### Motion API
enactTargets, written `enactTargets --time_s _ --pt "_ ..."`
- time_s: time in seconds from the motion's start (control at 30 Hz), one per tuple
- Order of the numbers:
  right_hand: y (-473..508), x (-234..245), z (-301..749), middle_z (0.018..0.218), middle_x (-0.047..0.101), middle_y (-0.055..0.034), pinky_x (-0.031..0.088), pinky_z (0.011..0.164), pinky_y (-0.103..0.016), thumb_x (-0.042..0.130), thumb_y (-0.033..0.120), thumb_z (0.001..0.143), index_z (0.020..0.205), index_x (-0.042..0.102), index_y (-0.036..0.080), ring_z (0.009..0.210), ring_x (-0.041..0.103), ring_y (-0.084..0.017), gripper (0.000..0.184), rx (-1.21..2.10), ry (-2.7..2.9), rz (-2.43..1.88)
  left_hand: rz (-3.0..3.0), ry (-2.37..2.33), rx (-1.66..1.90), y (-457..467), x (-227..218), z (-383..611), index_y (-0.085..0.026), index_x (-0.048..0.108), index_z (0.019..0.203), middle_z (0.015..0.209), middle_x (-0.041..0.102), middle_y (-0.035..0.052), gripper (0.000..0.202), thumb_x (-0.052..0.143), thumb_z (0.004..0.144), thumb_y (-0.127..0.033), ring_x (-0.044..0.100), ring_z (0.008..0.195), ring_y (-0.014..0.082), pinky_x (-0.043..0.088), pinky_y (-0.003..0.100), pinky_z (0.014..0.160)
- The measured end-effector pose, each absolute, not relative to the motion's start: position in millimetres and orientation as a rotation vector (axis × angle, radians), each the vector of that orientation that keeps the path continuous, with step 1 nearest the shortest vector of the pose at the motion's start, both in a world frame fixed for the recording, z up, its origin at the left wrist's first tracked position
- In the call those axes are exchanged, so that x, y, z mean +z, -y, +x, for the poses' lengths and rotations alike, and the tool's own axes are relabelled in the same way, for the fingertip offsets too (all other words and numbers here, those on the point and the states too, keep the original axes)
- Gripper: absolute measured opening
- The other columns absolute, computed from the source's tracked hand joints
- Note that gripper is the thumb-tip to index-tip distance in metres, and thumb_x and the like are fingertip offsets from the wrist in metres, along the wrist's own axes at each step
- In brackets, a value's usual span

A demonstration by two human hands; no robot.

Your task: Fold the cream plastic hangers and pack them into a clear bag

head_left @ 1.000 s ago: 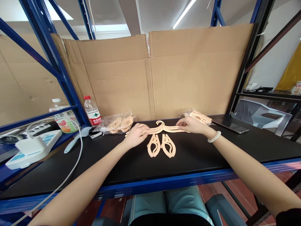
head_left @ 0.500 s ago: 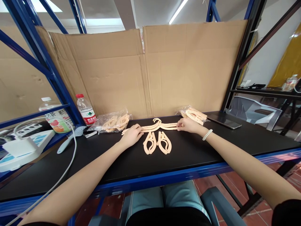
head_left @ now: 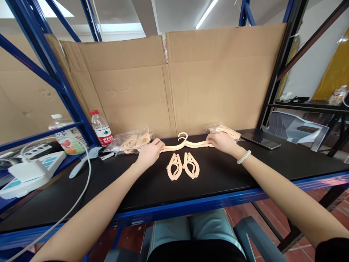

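An unfolded peach-coloured plastic clothes hanger [head_left: 178,147] spans the space between my hands, its double hook pointing away from me. My left hand [head_left: 149,153] is closed around its left arm end. At the other end, my right hand [head_left: 223,141] grips the right arm, with the fingertips curled over it and partly hidden. Nearer to me, two folded hangers of the same colour lie side by side on the black tabletop: a left folded hanger [head_left: 171,172] and a right folded hanger [head_left: 195,171].
Clear bags of folded hangers lie behind my hands, a left bag [head_left: 131,142] and a right bag [head_left: 229,131]. A phone [head_left: 261,141] rests at right. At left are a red-capped bottle [head_left: 102,129], a brush [head_left: 81,165] and a white cable [head_left: 85,185]. Cardboard [head_left: 218,80] walls the back.
The hanger's two arms now look like a single lifted bar instead of two flat parallel strips, so it has tilted up. Both hands have shifted slightly; the folded hangers stay put.
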State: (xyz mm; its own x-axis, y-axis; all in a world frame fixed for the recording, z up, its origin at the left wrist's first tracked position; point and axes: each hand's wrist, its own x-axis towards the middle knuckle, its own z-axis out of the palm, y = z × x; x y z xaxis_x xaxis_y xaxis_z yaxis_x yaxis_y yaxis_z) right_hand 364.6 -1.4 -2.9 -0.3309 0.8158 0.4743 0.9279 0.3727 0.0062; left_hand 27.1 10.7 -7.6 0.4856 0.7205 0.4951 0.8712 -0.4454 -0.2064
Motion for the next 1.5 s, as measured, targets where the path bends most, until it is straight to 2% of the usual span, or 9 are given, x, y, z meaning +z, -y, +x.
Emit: enactTargets --time_s 0.23,0.43,0.67,0.83,0.97,1.07,1.27,1.4,1.5 --pt "0 -5 362 0.102 0.067 -0.0061 0.038 0.062 -0.028 0.042 0.022 0.096 0.095 0.065 0.019 0.079 0.061 -0.019 0.023 -0.584 2.106 -1.458 -2.148 1.299 -0.522 -8 -3 28 -0.018 0.063 0.101 0.099 0.068 0.0071 0.027 0.038 0.094 -0.015 0.063 0.072 0.0212 0.04 0.031 0.058" --pt "-1 -4 362 0.101 0.067 -0.0092 0.045 0.076 -0.031 0.042 0.02 0.095 0.091 0.065 0.017 0.09 0.061 -0.022 0.023 -0.507 2.062 -1.335 -2.211 1.132 -0.737 -13 -8 26 -0.018 0.062 0.098 0.108 0.066 0.0078 0.024 0.038 0.095 -0.018 0.064 0.088 0.0211 0.048 0.031 0.067" --pt "-5 -8 365 0.132 0.053 -0.0128 0.047 0.09 -0.041 0.043 0.019 0.089 0.088 0.064 0.018 0.112 0.058 -0.027 0.021 -0.294 1.899 -1.195 -2.336 1.116 -1.004 -9 -8 28 -0.018 0.063 0.095 0.124 0.056 0.0105 0.023 0.04 0.094 -0.023 0.063 0.097 0.0203 0.052 0.033 0.081" --pt "-4 -7 363 0.111 0.066 -0.0099 0.043 0.098 -0.045 0.042 0.017 0.087 0.083 0.064 0.021 0.131 0.044 -0.028 0.023 -0.203 1.821 -1.123 -2.342 1.125 -1.126 -7 -7 28 -0.02 0.065 0.091 0.137 0.049 0.0102 0.015 0.052 0.088 -0.027 0.063 0.1 0.0239 0.052 0.038 0.085" --pt "-1 -3 360 0.114 0.066 -0.0083 0.045 0.093 -0.04 0.047 0.017 0.083 0.079 0.063 0.021 0.112 0.059 -0.026 0.017 -0.16 1.834 -1.11 -2.369 1.091 -1.228 -11 -8 25 -0.019 0.064 0.086 0.144 0.044 0.0126 0.015 0.057 0.087 -0.031 0.064 0.1 0.026 0.053 0.04 0.082" --pt "1 -1 358 0.099 0.07 -0.0075 0.049 0.082 -0.037 0.046 0.015 0.082 0.083 0.062 0.02 0.09 0.065 -0.023 0.017 -0.126 1.83 -1.145 -2.398 1.074 -1.249 -12 -7 24 -0.019 0.063 0.083 0.142 0.047 0.0135 0.015 0.055 0.088 -0.031 0.063 0.105 0.0268 0.053 0.041 0.085" --pt "2 -3 356 0.092 0.068 -0.0069 0.048 0.071 -0.032 0.047 0.016 0.084 0.095 0.054 0.02 0.079 0.064 -0.021 0.014 -0.138 1.823 -1.13 -2.472 0.984 -1.207 -8 -3 27 -0.02 0.058 0.08 0.114 0.064 0.0114 0.016 0.048 0.091 -0.025 0.049 0.127 0.0274 0.049 0.036 0.09" --pt "6 -1 353 0.087 0.069 -0.0053 0.048 0.074 -0.033 0.045 0.016 0.086 0.115 0.049 0.019 0.08 0.064 -0.021 0.029 -0.068 1.859 -1.118 -2.515 1.09 -1.095 -7 -4 28 -0.02 0.058 0.095 0.113 0.066 0.0092 0.014 0.045 0.093 -0.027 0.061 0.11 0.0256 0.05 0.037 0.085" --pt "9 1 352 0.088 0.07 -0.0057 0.049 0.08 -0.035 0.044 0.014 0.086 0.114 0.055 0.019 0.085 0.065 -0.021 0.03 -0.043 1.874 -1.123 -2.497 1.209 -1.088 -8 -5 27 -0.02 0.051 0.121 0.109 0.068 0.0082 0.03 0.045 0.092 -0.026 0.065 0.101 0.0243 0.051 0.038 0.085"
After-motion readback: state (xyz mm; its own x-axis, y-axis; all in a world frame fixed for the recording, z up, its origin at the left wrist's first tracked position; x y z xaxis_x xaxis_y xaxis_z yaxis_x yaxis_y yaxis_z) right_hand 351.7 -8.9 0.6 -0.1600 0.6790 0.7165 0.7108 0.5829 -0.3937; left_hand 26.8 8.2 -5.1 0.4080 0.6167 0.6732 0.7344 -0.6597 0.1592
